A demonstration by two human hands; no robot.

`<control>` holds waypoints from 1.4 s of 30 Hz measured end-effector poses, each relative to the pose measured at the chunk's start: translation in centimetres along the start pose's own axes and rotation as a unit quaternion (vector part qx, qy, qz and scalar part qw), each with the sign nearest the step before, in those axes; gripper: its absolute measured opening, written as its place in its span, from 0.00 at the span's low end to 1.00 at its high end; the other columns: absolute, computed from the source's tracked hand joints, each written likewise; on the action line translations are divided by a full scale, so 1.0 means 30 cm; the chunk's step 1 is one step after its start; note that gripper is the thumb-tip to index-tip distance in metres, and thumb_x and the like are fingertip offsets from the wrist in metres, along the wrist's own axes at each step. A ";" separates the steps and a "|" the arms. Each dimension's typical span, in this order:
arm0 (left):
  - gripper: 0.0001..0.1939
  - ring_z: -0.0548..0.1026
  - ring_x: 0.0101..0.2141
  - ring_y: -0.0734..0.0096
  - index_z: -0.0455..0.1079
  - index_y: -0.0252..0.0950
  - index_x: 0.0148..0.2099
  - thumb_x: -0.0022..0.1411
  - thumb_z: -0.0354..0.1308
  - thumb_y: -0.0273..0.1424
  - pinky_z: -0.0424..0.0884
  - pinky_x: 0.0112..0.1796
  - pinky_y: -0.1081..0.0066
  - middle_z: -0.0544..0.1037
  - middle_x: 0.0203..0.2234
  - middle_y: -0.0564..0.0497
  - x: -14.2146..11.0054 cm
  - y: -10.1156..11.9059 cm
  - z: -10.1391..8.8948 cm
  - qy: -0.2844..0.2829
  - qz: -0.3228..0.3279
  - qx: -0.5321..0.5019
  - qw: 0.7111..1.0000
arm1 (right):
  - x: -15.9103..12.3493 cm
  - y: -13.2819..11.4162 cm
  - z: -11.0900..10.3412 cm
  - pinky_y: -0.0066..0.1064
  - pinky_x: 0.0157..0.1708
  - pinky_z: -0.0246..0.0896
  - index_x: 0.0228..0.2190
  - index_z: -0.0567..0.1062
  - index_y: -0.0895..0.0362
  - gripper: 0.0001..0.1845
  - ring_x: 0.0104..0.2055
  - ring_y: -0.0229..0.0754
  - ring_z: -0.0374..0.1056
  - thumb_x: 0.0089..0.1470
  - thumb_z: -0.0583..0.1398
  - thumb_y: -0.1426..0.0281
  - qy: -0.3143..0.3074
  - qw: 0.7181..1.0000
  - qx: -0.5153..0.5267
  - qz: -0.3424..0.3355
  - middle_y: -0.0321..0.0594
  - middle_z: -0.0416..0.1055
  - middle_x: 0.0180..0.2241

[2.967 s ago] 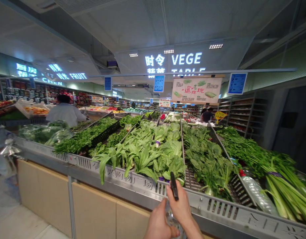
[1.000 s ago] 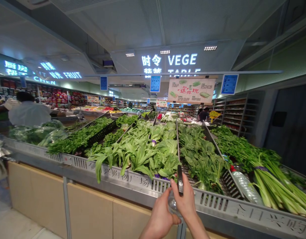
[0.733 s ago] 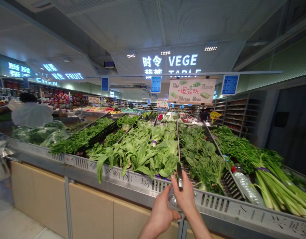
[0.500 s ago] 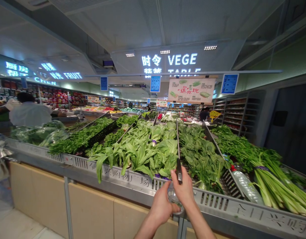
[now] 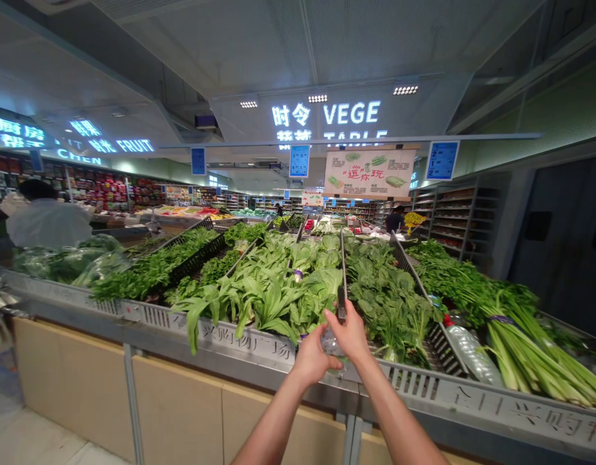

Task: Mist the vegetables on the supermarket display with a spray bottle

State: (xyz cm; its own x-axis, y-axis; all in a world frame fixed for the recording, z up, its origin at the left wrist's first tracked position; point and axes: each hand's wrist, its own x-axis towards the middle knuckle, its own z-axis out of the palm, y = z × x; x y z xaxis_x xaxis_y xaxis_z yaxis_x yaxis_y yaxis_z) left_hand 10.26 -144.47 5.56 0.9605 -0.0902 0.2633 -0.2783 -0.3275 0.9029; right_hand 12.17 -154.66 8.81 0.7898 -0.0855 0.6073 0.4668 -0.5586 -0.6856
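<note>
Both my hands are raised together in front of a metal produce stand (image 5: pixel 239 339). My left hand (image 5: pixel 311 356) is closed round a clear plastic bottle (image 5: pixel 331 344) from the left. My right hand (image 5: pixel 352 334) also grips the bottle and pinches a slim black object (image 5: pixel 341 311) upright between thumb and fingers. The hands hover just over the stand's front rim, in front of bunches of broad-leaved greens (image 5: pixel 278 290). What the black object is stays unclear.
Dark leafy greens (image 5: pixel 389 300) and long celery-like stalks (image 5: pixel 520 336) fill the bins to the right, with a plastic water bottle (image 5: pixel 467 349) lying between them. Herbs (image 5: pixel 152 271) lie at left. A person in white (image 5: pixel 46 219) stands at far left.
My hands have risen and reached forward with the bottle and black object, from below the stand's rim to over it. The person in white has shifted left in view.
</note>
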 end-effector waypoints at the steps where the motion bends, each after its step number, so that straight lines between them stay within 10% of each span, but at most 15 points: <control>1: 0.39 0.69 0.38 0.64 0.61 0.33 0.47 0.26 0.65 0.20 0.64 0.39 0.71 0.73 0.38 0.49 0.007 -0.009 -0.001 0.002 0.007 -0.013 1.000 | 0.001 0.002 0.004 0.33 0.36 0.59 0.42 0.63 0.60 0.25 0.37 0.43 0.65 0.43 0.53 0.58 -0.008 1.000 0.002 -0.001 0.45 0.68 0.37; 42: 0.35 0.70 0.35 0.66 0.62 0.33 0.45 0.28 0.66 0.22 0.65 0.37 0.70 0.73 0.35 0.50 0.095 0.021 -0.048 0.000 0.037 0.012 0.999 | 0.087 -0.039 0.019 0.28 0.24 0.54 0.34 0.67 0.58 0.21 0.25 0.39 0.63 0.46 0.48 0.55 0.024 0.999 -0.046 -0.012 0.39 0.68 0.25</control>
State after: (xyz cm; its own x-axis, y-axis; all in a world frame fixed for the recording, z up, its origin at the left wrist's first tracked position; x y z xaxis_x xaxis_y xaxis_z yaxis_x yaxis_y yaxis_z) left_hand 12.83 -143.60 7.37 0.9374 -0.1145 0.3290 -0.3482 -0.3420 0.8728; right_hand 13.92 -153.75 10.98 0.7576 -0.1104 0.6433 0.4446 -0.6343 -0.6324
